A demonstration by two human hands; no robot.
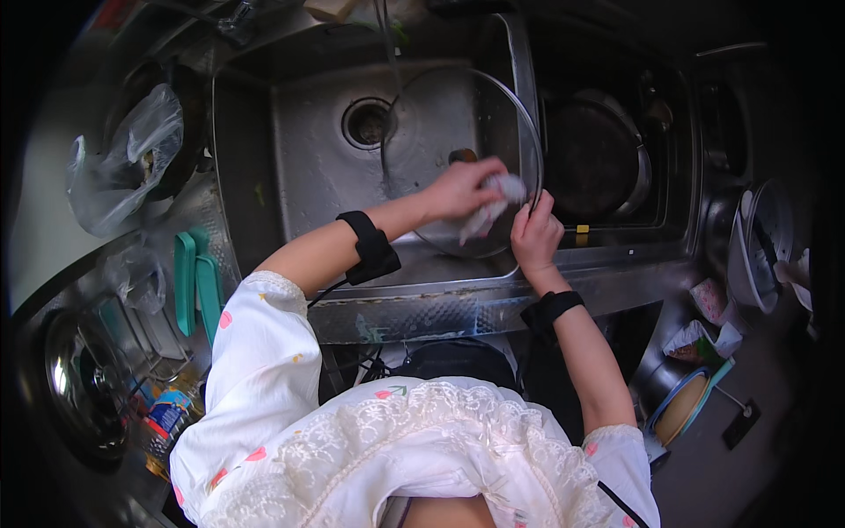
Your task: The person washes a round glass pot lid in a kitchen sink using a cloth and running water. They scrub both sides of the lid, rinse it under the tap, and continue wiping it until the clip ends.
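Note:
A round glass lid (pixel 527 119) with a metal rim is held over the right part of the stainless steel sink (pixel 317 191). Its rim is gripped at the lower right by my right hand (pixel 538 232). Against the glass, my left hand (pixel 465 188) grasps a bunched white cloth (pixel 484 221) with reddish marks. The cloth and fingers are slightly blurred. Through the lid a small dark orange-brown thing (pixel 463 156) shows, probably the lid's knob. The open drain (pixel 367 123) lies left of the lid.
A dark round pan (pixel 591 155) sits in the right basin, near a small yellow piece (pixel 582 229). Left are a clear plastic bag (pixel 158 132), green trays (pixel 185 284) and a black lid (pixel 82 383). A white colander (pixel 739 264) and bowls stand right.

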